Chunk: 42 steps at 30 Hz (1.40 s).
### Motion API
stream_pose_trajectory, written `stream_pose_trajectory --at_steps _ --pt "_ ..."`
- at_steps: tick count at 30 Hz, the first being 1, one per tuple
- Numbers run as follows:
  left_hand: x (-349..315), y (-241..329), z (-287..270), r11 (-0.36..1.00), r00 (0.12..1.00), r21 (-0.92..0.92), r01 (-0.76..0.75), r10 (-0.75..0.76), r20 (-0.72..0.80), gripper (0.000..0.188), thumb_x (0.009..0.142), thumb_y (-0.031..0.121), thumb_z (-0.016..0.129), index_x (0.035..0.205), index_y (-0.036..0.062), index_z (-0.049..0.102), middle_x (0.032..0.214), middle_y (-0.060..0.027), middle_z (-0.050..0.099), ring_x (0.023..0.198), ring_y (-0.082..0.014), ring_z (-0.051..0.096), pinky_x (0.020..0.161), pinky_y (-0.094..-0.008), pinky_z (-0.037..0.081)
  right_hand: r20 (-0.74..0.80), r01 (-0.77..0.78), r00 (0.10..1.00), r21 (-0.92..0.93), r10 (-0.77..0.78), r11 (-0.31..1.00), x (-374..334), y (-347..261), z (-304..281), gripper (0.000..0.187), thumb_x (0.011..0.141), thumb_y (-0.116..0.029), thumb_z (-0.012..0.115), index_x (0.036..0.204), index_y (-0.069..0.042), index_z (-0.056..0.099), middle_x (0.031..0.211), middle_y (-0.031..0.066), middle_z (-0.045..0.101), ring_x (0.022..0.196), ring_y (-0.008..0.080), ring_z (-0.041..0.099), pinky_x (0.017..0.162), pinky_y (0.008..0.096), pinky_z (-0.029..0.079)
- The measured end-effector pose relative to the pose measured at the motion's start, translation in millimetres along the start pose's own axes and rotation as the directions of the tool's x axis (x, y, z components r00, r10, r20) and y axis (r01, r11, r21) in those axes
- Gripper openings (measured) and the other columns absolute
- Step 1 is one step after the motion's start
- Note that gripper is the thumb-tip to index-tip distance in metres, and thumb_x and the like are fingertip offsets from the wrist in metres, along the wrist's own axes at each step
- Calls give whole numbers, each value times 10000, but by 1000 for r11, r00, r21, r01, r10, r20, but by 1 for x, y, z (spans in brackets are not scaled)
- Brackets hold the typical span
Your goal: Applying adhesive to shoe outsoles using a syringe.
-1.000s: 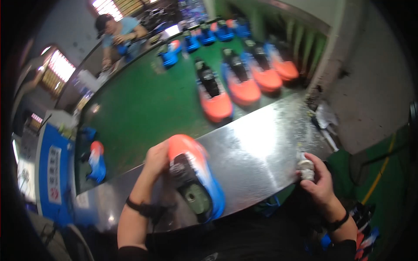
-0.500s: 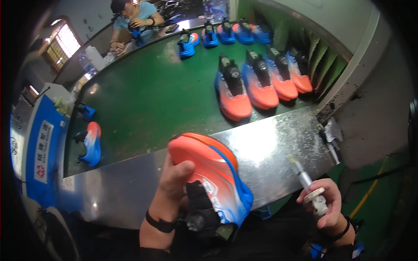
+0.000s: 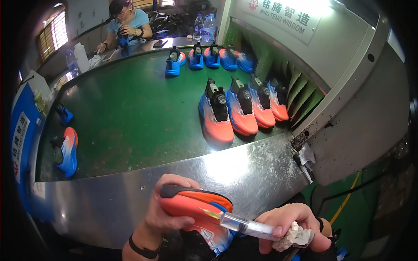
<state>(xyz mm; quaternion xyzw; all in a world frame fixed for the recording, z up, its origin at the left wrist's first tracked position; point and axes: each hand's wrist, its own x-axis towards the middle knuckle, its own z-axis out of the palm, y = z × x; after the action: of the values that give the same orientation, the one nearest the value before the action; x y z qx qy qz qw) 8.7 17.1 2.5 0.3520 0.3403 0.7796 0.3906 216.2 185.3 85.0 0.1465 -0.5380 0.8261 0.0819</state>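
We see a wide green table [image 3: 122,117] with a shiny metal edge [image 3: 126,202] along its near side, where a bright glare falls. To our right stands a pale metal hood [image 3: 335,52], with green flaps [image 3: 300,98] under it. Beyond, a yellow line [image 3: 347,195] crosses the green floor [image 3: 339,185]. Upper left, we have a bright barred window [image 3: 55,32] beside a grey wall [image 3: 91,17]; far left, a blue panel [image 3: 28,169].

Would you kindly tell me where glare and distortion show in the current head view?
Head view: white glare on the metal ledge and near the top of the machine panel; head view: the window at upper left washes out, the green surface's edges bend, and the corners go dark; head view: the syringe looks fairly sharp.
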Motion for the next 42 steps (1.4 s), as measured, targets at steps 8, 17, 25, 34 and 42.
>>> stream_pose_trajectory --at_steps 8,17,25,34,42 --pt "-1 1 3 993 995 88 -75 69 73 648 575 51 845 1110 56 479 1043 -179 585 990 -237 591 852 -362 496 3 -74 997 4 74 997 10 1 4 745 762 -617 627 1167 5 555 935 270 623 825 298 540 806 447 366" --pt "-3 4 4 991 990 72 -110 102 101 656 573 28 842 1110 42 466 1044 -200 589 1004 -264 596 857 -379 500 -24 -111 993 23 112 994 17 4 7 730 773 -609 624 1156 9 564 942 285 620 788 262 512 716 394 358" --pt "-3 5 3 993 992 73 -95 89 86 670 568 25 843 1115 34 456 1053 -201 580 1005 -268 596 859 -381 504 -62 -143 988 26 144 989 20 0 12 708 775 -582 640 1150 14 569 940 287 622 770 250 511 704 387 359" --pt "-4 6 2 994 994 61 -90 86 71 666 572 15 836 1121 34 459 1053 -197 576 1011 -264 592 858 -378 504 -20 -38 999 31 39 999 22 4 10 671 767 -539 677 1129 17 580 924 280 626 770 267 531 699 397 357" --pt "-4 6 2 994 992 62 -92 86 90 679 565 7 841 1125 36 459 1068 -198 579 1006 -258 594 865 -372 497 -23 -97 995 31 98 995 25 5 9 672 775 -538 668 1137 22 577 931 283 626 769 264 530 694 394 356"
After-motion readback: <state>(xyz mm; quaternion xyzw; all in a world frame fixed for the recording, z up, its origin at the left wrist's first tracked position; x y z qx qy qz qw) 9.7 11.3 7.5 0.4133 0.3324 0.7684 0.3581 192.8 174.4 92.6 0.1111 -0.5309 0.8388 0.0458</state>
